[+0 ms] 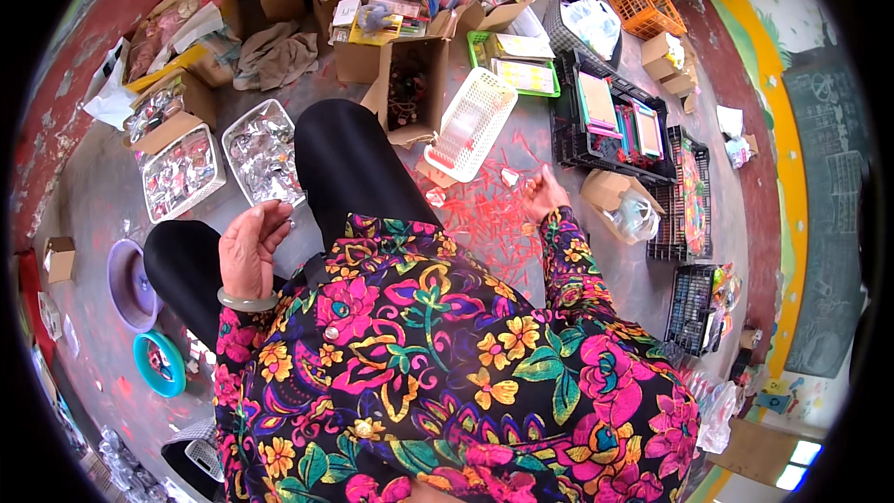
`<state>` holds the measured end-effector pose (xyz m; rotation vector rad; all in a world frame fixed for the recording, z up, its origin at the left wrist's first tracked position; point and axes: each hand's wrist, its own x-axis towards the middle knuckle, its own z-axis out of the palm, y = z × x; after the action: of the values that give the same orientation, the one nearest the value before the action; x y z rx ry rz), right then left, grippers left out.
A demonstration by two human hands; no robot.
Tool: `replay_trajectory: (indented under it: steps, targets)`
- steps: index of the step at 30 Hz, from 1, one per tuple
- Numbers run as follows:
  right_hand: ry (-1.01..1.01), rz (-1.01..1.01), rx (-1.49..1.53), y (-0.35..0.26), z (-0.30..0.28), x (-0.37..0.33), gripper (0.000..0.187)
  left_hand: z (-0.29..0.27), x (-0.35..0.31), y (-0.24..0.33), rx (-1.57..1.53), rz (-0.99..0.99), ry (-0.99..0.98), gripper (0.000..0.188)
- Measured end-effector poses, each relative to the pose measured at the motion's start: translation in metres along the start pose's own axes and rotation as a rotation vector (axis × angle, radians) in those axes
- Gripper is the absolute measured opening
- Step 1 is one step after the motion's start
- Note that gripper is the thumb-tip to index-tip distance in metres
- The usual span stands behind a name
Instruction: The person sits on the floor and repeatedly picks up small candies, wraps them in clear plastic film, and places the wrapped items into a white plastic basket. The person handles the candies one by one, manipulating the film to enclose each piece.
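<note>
A person in a floral shirt [419, 345] works low over a gray floor [102, 196], hands apart on either side of the knees. The right hand [545, 194] is held beside a spread of loose red strips [484, 224], its fingers curled inward; whether they pinch anything cannot be told from this angle. The left hand [251, 244], a pale bangle [247, 301] at its wrist, is loosely bent, thumb apart from the fingers and nothing seen in its grasp, near a white tray [235, 166] of silvery packets. A second tray [191, 206] beside it is similarly filled. The red strips lie ahead of the person and to the right, scattered in no visible order, just below a white basket [470, 126] that shows little or nothing inside. Judging by that, the packets appear already gathered into their trays, while the strips remain loose and most of their handling seems left to do. An open cardboard box [363, 63] stands beyond, with a black crate [568, 135] of framed items at right
</note>
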<state>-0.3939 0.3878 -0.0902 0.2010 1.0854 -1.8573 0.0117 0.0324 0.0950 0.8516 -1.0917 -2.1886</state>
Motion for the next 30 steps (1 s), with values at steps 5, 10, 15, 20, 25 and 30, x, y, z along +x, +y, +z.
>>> replay_trajectory:
  steps: [5,10,15,20,25,30]
  targets:
    - [-0.328,-0.089,-0.099,-0.03,0.143,-0.01,0.04,0.007,0.004,0.003,-0.036,-0.05,-0.047,0.026]
    - [-0.574,-0.043,-0.455,-0.007,0.286,-0.029,0.03,0.018,0.001,0.021,-0.181,-0.061,-0.055,0.028]
    - [-0.756,0.042,-0.695,0.06,0.377,-0.053,0.038,0.018,-0.005,0.028,-0.231,-0.044,-0.058,0.028]
    - [-0.752,-0.07,-0.725,0.099,0.399,-0.054,0.024,0.021,-0.004,0.028,-0.257,-0.015,-0.025,0.028]
    - [-0.69,-0.216,-0.634,0.102,0.402,-0.054,0.013,0.022,-0.003,0.022,-0.289,-0.037,-0.046,0.029]
    - [-0.66,-0.118,-0.611,0.1,0.398,-0.053,0.013,0.023,-0.005,0.025,-0.185,-0.048,-0.033,0.023]
